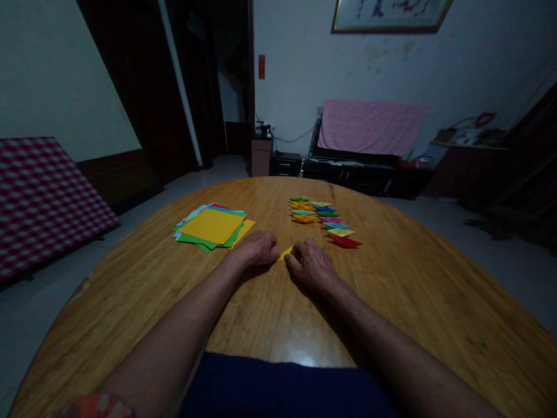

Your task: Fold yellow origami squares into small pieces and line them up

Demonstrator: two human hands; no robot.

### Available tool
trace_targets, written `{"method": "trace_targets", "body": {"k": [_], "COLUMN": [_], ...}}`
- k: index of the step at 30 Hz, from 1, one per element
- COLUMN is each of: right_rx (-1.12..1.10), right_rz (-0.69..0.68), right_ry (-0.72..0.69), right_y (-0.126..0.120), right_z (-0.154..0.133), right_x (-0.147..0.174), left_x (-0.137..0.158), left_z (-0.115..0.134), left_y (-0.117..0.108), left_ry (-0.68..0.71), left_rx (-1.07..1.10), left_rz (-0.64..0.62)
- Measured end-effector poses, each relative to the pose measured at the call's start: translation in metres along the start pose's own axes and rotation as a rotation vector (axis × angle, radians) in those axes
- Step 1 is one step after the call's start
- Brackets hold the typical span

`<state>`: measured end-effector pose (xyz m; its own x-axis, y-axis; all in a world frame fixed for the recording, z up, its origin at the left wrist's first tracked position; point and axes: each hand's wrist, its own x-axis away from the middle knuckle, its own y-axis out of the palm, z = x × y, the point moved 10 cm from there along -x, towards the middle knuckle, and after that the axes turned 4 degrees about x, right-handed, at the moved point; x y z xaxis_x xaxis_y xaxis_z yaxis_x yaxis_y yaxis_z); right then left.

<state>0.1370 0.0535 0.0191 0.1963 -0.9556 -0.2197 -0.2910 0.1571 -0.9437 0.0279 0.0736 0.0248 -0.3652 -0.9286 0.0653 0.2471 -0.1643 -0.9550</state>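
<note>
A small piece of folded yellow paper (285, 252) lies between my two hands, low over the wooden table (278, 313). My left hand (261, 248) is closed at its left end, the fingertips curled and partly hidden. From the other side my right hand (312, 261) pinches the paper with thumb and fingers. Most of the paper is covered by the hands, so its folded shape is unclear. Left of my left hand is a loose stack of coloured paper squares (213, 225), a yellow sheet on top. Beyond my right hand stand several folded paper boats (344, 241) in two rows.
The round table's far edge curves in front of a black TV cabinet (348, 172) and a pink cloth (372, 126) draped over something. A checked cloth (43, 203) hangs at the left. A framed picture (391, 16) is on the wall.
</note>
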Motion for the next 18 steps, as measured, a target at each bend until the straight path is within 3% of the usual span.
{"method": "trace_targets", "body": {"k": [11,18], "right_rx": [0.05,0.063], "right_rz": [0.045,0.069], "right_ry": [-0.067,-0.087], "right_y": [-0.005,-0.005], "right_z": [0.014,0.016], "right_x": [0.008,0.007], "left_x": [0.001,0.008], "left_z": [-0.001,0.019], "left_y": [0.002,0.003], "left_ry": [0.004,0.116], "left_rx": [0.045,0.045], "left_rz": [-0.001,0.075]}}
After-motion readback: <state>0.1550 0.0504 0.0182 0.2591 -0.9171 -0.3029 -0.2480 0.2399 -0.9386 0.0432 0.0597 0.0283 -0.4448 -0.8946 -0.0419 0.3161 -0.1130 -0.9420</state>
